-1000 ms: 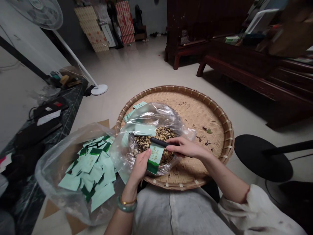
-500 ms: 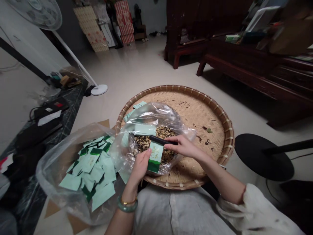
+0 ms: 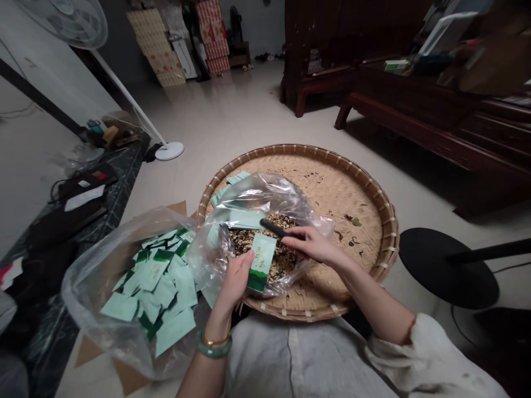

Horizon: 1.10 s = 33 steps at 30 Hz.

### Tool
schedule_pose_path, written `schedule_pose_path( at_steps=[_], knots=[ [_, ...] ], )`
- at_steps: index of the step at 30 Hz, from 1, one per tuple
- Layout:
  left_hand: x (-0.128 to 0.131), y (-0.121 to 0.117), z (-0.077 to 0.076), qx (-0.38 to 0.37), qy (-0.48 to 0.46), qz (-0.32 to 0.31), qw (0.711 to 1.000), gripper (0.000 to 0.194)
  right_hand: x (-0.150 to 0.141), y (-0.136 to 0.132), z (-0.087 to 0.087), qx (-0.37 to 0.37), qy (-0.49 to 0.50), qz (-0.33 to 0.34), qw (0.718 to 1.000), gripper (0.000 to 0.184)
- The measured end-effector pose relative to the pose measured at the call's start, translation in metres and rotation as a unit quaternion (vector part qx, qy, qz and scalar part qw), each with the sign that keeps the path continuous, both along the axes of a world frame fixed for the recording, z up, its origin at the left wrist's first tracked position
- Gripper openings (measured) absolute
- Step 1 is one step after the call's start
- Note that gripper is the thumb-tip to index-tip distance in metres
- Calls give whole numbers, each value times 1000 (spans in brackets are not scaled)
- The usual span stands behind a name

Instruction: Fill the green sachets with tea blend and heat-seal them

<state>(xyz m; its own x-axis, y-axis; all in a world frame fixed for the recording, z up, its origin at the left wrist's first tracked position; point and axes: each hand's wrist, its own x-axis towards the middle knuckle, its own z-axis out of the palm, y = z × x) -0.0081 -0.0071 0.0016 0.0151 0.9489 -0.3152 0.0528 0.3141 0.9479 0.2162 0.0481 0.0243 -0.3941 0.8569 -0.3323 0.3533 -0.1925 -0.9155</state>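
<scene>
Pale green paper packet [image 3: 262, 262], gripped upright by the curled fingers of the left hand [image 3: 236, 279], just above loose dried tea [image 3: 253, 243] in a clear plastic bag [image 3: 265, 193]; black rod [image 3: 274, 228] pinched in the right hand [image 3: 311, 243]; woven bamboo tray [image 3: 375, 193] beneath; more packets [image 3: 161, 290] heaped in a second bag [image 3: 93, 260] alongside.

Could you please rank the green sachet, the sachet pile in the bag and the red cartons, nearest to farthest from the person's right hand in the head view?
1. Upright green sachet, just left, in the left hand.
2. Sachet pile, in the bag, image left.
3. Red cartons, by the far wall.
</scene>
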Motion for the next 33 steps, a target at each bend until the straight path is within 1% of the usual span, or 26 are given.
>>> schedule_pose_path(
  at_steps=[1,3,5,6,8,9,10,11,14,16,17,19,21,22,23,24,25,26,27,28,29,30,31,33],
  knots=[
    [-2,0,0,-1,-4,9,1000,47,3,2,-2,22,-21,-20,999,48],
    [-6,1,0,-4,-13,22,1000,45,10,7,-8,107,-98,-52,988,48],
    [-8,1,0,-5,-22,30,999,44,14,11,-15,204,-191,-61,958,48],
    [-7,1,0,-5,-25,31,999,43,15,11,-18,239,-231,-64,941,48],
    [-5,0,0,-4,-22,21,1000,42,12,11,-22,275,-291,-78,913,45],
    [-3,0,0,-3,-18,11,1000,42,8,9,-22,282,-302,-86,906,43],
    [-1,0,0,-1,-11,-2,1000,43,3,7,-21,288,-296,-90,906,41],
    [1,-1,1,2,-3,-17,1000,44,-3,4,-19,293,-272,-86,912,40],
    [7,-3,5,18,23,-66,997,47,-24,-4,-11,297,-137,-39,944,33],
    [9,-3,8,28,42,-92,994,48,-37,-8,-8,291,-74,-20,954,24],
    [10,-4,9,32,51,-101,993,48,-42,-9,-8,291,-53,-20,955,24],
    [10,-4,11,34,59,-115,991,49,-49,-9,-8,286,-23,-32,957,31],
    [7,-6,11,27,46,-115,992,49,-52,-6,-11,256,4,-42,966,36],
    [5,-7,11,17,26,-103,994,48,-53,-3,-12,227,18,-44,973,38],
    [2,-8,12,10,-5,-72,997,47,-53,1,-13,195,29,-47,979,40],
    [-1,-9,13,13,-48,-18,999,47,-53,6,-14,172,29,-49,983,41],
    [-4,-10,15,29,-100,51,993,48,-54,11,-16,165,15,-51,985,40],
    [-7,-11,17,62,-156,136,976,52,-56,17,-18,178,-13,-48,983,37],
    [-10,-11,20,114,-209,215,947,55,-60,24,-20,210,-56,-39,975,32],
    [-13,-11,24,170,-246,267,916,58,-64,30,-23,252,-106,-21,962,25],
    [-15,-10,27,213,-265,297,892,63,-70,37,-26,292,-151,2,944,21],
    [-16,-9,29,240,-273,308,879,70,-76,43,-29,324,-188,30,927,19],
    [-17,-9,30,252,-277,302,877,76,-82,49,-33,336,-197,43,920,19],
    [-17,-8,29,252,-277,280,884,80,-94,60,-40,344,-204,68,914,21]
  ],
)
